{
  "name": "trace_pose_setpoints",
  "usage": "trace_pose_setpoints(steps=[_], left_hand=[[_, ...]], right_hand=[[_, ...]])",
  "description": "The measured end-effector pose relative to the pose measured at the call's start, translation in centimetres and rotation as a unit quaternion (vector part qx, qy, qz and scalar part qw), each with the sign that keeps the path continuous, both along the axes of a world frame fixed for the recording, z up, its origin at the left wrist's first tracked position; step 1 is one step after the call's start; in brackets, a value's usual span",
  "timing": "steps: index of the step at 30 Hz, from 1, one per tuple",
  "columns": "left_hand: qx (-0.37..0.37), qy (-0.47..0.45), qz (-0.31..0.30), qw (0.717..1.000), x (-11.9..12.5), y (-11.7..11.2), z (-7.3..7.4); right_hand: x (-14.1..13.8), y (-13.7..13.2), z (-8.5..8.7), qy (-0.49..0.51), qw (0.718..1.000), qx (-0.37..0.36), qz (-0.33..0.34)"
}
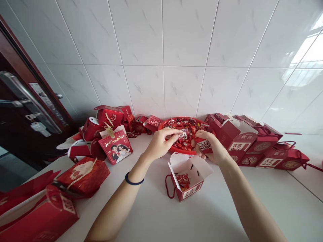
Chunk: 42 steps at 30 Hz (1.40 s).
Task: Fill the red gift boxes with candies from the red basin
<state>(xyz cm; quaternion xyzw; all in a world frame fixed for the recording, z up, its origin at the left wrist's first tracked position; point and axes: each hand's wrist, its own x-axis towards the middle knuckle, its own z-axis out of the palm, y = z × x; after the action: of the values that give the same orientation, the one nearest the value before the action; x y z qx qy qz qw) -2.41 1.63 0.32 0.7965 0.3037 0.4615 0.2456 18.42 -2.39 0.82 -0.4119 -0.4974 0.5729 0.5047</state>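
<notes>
One candy pinched in left hand, crosswise packet in right hand — box opens upward.

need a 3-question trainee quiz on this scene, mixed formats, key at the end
1. Which hand holds the red packet with the white printed label?
2. True or false: the open gift box in front of the red basin has packets inside.
3. The dark wristband is on: A) the left wrist; B) the right wrist; C) the tabletop.

Key: 1. right hand; 2. true; 3. A.
</notes>
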Motion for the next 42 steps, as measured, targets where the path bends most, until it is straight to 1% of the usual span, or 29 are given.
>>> trace_pose_setpoints(steps=[2,4,6,12,15,18,21,25,28,33,36,40,42], left_hand=[[0.013,0.008,0.0,1.0,0.1,0.1,-0.2],[0.022,0.014,-0.001,1.0,0.3,0.1,-0.4],[0.024,0.012,-0.004,1.0,0.5,0.0,-0.5],[0.013,0.001,-0.004,1.0,1.0,-0.7,-0.1],[-0.005,0.028,-0.014,1.0,1.3,-1.2,0.2],[0.01,0.048,-0.026,0.998,1.6,-1.4,0.1],[0.022,0.044,-0.024,0.998,1.7,-1.4,0.0],[-0.026,0.031,-0.051,0.998,1.4,-1.5,0.3],[-0.051,0.026,-0.063,0.996,1.1,-1.6,0.7],[-0.037,0.024,-0.07,0.997,1.0,-1.7,0.8],[-0.039,0.032,-0.074,0.996,1.0,-1.9,0.8],[-0.039,0.045,-0.066,0.996,0.8,-1.7,0.9],[-0.042,0.018,-0.046,0.998,0.5,-1.4,0.8]], right_hand=[[0.1,0.2,-0.1,0.07,0.997,-0.015,0.016],[0.0,0.3,-0.2,0.093,0.995,-0.013,0.019],[-0.2,0.3,-0.4,0.084,0.996,0.006,0.004],[-0.5,-0.1,-0.4,0.015,0.992,0.113,-0.062],[-0.6,-0.2,-0.5,0.01,0.987,0.127,-0.102],[-0.7,-0.3,-0.5,0.012,0.982,0.141,-0.126],[-0.7,-0.4,-0.3,0.017,0.979,0.161,-0.122],[-0.2,-0.5,0.0,0.007,0.983,0.159,-0.09],[0.3,-0.8,0.3,-0.029,0.982,0.172,-0.072],[0.6,-1.6,1.1,-0.096,0.97,0.207,-0.089],[0.7,-2.0,1.5,-0.11,0.969,0.204,-0.08],[1.3,-2.2,1.8,-0.118,0.972,0.191,-0.071],[1.8,-2.1,1.8,-0.147,0.969,0.188,-0.07]])
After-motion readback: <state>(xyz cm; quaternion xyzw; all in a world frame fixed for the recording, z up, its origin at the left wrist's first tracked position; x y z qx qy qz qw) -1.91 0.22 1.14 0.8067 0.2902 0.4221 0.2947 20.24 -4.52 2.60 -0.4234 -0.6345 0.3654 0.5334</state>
